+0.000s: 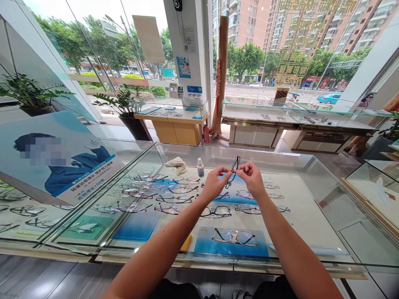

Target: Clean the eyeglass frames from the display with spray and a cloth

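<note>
Both arms reach forward over a glass display case [311,199]. My left hand [215,182] and my right hand [252,177] hold a dark-framed pair of glasses [237,162] between them, fingers pinched at its middle. One lens rim points up, the other hangs down between the hands. Left of my left hand stand a small white bottle [200,168] and a crumpled cream cloth [176,165]. Below my hands, several pairs of glasses are laid out in rows, among them a black pair [216,212] and a larger pair on a blue card [233,237].
A slanted poster board [93,166] stands at the left, beside more glasses. A potted plant [132,120], a wooden trunk [222,74] and further display cases [257,114] are beyond. Another glass case [374,187] is at the right.
</note>
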Available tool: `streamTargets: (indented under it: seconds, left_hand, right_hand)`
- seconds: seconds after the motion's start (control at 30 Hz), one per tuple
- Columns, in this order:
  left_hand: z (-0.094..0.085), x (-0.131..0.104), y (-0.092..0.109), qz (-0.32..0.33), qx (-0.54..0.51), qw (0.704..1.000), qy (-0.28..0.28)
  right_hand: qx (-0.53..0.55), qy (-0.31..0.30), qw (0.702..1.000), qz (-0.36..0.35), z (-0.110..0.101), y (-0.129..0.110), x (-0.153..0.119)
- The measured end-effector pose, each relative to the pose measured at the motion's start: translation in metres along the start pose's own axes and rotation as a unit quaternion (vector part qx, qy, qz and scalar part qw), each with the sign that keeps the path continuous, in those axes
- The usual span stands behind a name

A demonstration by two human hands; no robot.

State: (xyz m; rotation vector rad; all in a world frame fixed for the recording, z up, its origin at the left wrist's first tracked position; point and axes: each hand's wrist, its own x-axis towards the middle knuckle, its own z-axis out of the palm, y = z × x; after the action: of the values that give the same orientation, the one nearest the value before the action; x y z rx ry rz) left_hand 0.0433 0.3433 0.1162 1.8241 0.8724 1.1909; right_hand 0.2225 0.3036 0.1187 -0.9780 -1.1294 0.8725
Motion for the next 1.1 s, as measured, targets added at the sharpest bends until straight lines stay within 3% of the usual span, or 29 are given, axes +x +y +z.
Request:
streamTargets:
  seconds: [0.63,1.1]
  left_hand:
    - [-0.004,0.002,-0.002,0.009,0.030,0.999,-0.003]
    - [-0.014,0.004,0.001,0.063,0.097,0.993,-0.029]
  right_hand:
    - [-0.025,-0.016,1.000,-0.004,-0.003,0.003,0.002]
    - [-0.043,-0.022,0.999,0.007,-0.002,0.000,0.000]
